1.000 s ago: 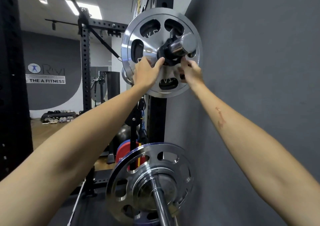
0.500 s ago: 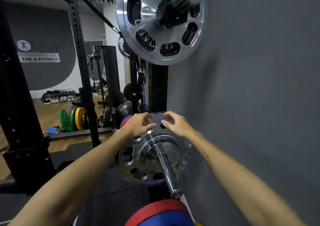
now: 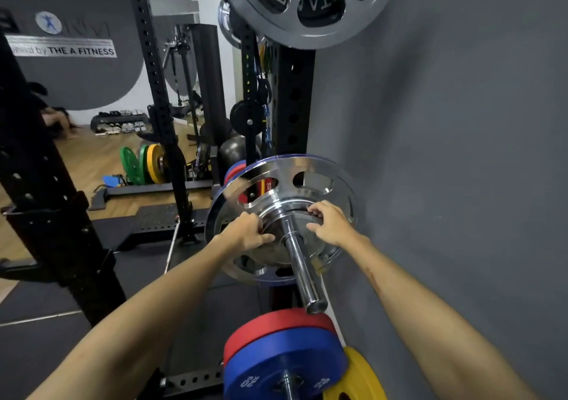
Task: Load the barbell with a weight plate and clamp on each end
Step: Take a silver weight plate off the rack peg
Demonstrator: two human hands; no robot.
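Two hands on a small chrome plate seated on a horizontal steel storage peg, which pokes out toward the camera, its free end at about 5 o'clock from the plate hub. Left to right: black perforated rack upright at the 9 o'clock edge of view; behind it, a grey wall sign reading "THE A FITNESS" at 10 o'clock; green and yellow plates standing on the wood floor near a second rack post. Left hand sits at 9 o'clock of the peg, fingers curled onto the small plate's left edge, gripping it. Behind that plate is a larger chrome plate with oval cutouts on the same peg, and a red plate shows through one cutout. Right hand is at 3 o'clock of the peg, fingers hooked over the small plate's upper right edge, thumb on its face, so it grips too. Overhead at 12 o'clock, another large chrome plate hangs at the top edge, partly cropped. At 6 o'clock, a lower peg holds a red plate, a blue plate in front of it, and a yellow plate to their right, against the grey wall filling the 3 o'clock side. Whether the small plate is flush against the large one, can't tell.
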